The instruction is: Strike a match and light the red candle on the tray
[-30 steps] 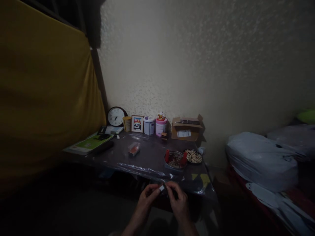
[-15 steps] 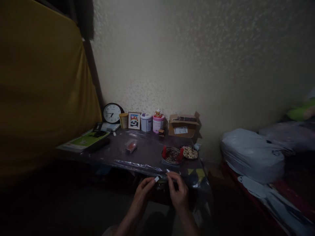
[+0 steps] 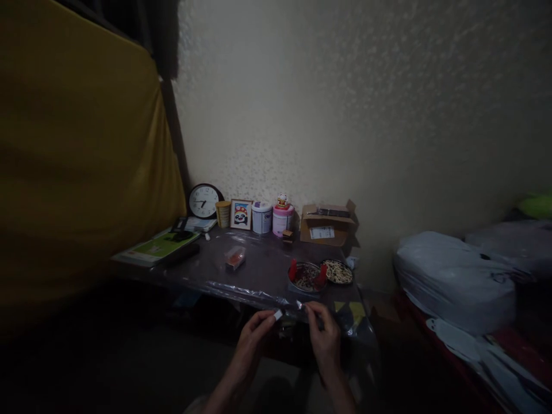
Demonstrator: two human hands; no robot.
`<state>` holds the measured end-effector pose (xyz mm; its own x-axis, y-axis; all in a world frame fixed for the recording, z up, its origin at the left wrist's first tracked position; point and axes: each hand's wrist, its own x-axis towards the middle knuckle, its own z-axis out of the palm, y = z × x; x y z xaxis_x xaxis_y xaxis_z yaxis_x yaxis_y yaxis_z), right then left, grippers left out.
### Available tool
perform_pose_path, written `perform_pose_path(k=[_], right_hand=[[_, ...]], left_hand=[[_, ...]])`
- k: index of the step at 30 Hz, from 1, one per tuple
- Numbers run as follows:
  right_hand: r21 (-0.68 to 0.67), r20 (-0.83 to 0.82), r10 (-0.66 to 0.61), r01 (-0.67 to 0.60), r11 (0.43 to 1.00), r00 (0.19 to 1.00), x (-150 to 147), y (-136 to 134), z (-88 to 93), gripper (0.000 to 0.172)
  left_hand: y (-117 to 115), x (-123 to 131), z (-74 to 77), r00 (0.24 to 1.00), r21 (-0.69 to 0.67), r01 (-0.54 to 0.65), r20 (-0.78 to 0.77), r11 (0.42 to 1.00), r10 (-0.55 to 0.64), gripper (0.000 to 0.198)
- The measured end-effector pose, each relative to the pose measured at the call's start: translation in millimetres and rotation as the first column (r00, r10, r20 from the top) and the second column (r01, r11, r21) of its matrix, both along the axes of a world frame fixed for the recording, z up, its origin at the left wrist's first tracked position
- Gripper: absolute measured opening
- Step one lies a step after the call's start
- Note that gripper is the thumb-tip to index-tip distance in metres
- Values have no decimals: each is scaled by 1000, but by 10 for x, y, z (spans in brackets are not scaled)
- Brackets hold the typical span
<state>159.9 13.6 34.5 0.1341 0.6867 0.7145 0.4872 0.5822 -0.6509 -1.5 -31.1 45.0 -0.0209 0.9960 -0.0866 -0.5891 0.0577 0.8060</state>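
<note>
Above the table's front edge, my left hand [image 3: 253, 336] pinches a small white rectangular piece [image 3: 278, 315] between thumb and fingers. My right hand [image 3: 324, 336] is closed in a pinch just to the right of it, thumb against fingertips. Whatever it holds, if anything, is too small and dark to name. A gap separates the two hands. Beyond my right hand stands a round tin [image 3: 307, 277] with dark bits in it and red pieces on its rim. Touching or close beside it is a round dish [image 3: 351, 277] of short pale sticks.
On the plastic-covered table [image 3: 263, 270] lies a small clear-wrapped packet [image 3: 235, 258]. Along the wall stand a clock [image 3: 204, 201], a yellow cup [image 3: 223, 214], a panda picture [image 3: 241, 214], two canisters [image 3: 261, 218] and an open cardboard box [image 3: 325, 226]. White bags [image 3: 452, 276] sit at right.
My right hand has moved slightly right, widening the gap between the hands. My left hand keeps its pinch on the white piece. The whole view has shifted a little.
</note>
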Motion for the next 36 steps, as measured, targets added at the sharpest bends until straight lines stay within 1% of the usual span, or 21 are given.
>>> perform_pose_path(k=[3,6,9,11,14,17,20,24,27,31,36], right_hand=[[-20,-96,43,-45,999,994,8,-45,28,14],[0,-106,76,-76,997,991,-43,-124,80,11],[13,-118,63,-62,998,991,-69,-144,117,11],[13,-159,28,-26,1000,987,-57,-130,131,11],[-41,-225,-13,3,999,974,-23,-104,137,15],[-101,-280,-18,-11,995,960,-1,-85,132,18],[-132,-287,-22,-17,991,958,8,-67,120,19],[-138,-269,-23,-15,990,963,10,-46,136,20],[-159,-330,-26,-28,987,944,2,-39,183,20],[-189,-437,6,-99,977,899,-12,-16,234,19],[-205,-471,30,-142,968,882,-33,31,272,19]], left_hand=[[-16,-10,-8,999,16,21,28,1000,-21,20],[-45,-7,36,999,47,35,30,998,-37,18],[-71,-33,74,1000,17,11,-20,1000,-10,19],[-81,-79,63,998,-11,-14,-59,1000,13,20],[-76,-186,-18,994,-29,-36,-107,999,33,24],[-50,-308,-138,989,-29,-37,-141,999,33,25],[-29,-407,-248,987,-40,-37,-160,999,30,25],[-27,-475,-341,991,-51,-29,-130,998,22,27],[-21,-501,-386,996,-58,-11,-93,998,6,25],[-1,-530,-450,999,-43,-2,-34,999,0,23],[8,-558,-506,1000,-47,9,-5,999,-9,24]])
